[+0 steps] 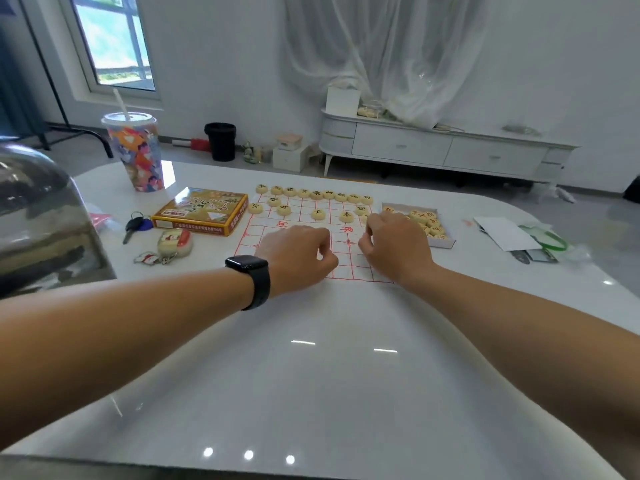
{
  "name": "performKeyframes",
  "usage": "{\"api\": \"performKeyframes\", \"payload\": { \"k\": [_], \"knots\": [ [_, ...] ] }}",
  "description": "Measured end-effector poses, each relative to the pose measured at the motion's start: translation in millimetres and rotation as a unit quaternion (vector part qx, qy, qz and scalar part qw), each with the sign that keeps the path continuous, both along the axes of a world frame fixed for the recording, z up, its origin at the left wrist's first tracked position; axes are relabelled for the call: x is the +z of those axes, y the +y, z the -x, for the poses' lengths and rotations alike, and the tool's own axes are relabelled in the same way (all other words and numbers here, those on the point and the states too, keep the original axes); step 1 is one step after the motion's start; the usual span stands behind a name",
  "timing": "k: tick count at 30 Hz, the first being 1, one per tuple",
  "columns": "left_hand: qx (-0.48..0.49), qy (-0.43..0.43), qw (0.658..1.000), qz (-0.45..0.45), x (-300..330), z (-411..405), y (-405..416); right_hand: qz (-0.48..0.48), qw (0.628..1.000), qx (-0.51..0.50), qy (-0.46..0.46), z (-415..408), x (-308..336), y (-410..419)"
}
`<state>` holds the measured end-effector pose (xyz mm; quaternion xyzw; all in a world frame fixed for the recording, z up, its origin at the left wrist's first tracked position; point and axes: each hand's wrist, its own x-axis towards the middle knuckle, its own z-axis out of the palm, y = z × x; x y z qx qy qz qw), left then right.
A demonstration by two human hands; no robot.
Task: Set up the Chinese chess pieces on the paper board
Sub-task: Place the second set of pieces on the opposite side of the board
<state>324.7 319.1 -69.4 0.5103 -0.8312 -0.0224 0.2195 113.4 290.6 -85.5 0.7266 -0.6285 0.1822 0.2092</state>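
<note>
The paper board [313,221] with red grid lines lies on the white table. Black-lettered round pieces [316,194] fill its far rows, with a spaced row of them [318,214] just in front. My left hand [298,258], with a black watch on its wrist, hovers over the board's near half, fingers curled and thumb against the index finger. My right hand [393,247] is over the board's right edge, also curled. What either palm holds is hidden. Red-lettered pieces [427,221] lie in an open white box [446,242] just beyond the right hand.
The yellow game box [201,213] sits left of the board, with keys [136,225] and keyrings [173,244] nearby. A patterned cup with a straw [136,154] stands at the far left. Papers and a green band [519,237] lie at the right.
</note>
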Motion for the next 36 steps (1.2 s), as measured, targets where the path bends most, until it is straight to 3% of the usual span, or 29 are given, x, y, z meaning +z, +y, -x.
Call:
{"api": "performKeyframes", "payload": {
  "k": [13, 17, 20, 26, 31, 36],
  "knots": [
    [0.017, -0.024, 0.999, 0.018, 9, 6, 87, -0.042, 0.993, -0.087, -0.074, -10, 17, 87],
    [0.02, -0.016, 1.0, 0.012, 13, 11, 83, -0.076, 0.985, -0.097, -0.123, 0, 19, 91],
    [0.006, 0.011, 0.999, 0.041, 5, 10, 72, -0.038, 0.98, -0.093, -0.173, 5, 1, 85],
    [-0.02, 0.075, 0.993, 0.085, -24, 17, 36, 0.061, 0.981, -0.137, -0.121, 27, -21, 40],
    [-0.038, 0.061, 0.993, 0.095, -16, -4, 25, -0.001, 0.986, -0.161, -0.046, 50, -20, 1],
    [-0.016, 0.065, 0.996, 0.067, -27, -26, 24, -0.016, 0.985, -0.166, -0.037, 42, -23, 1]
  ]
}}
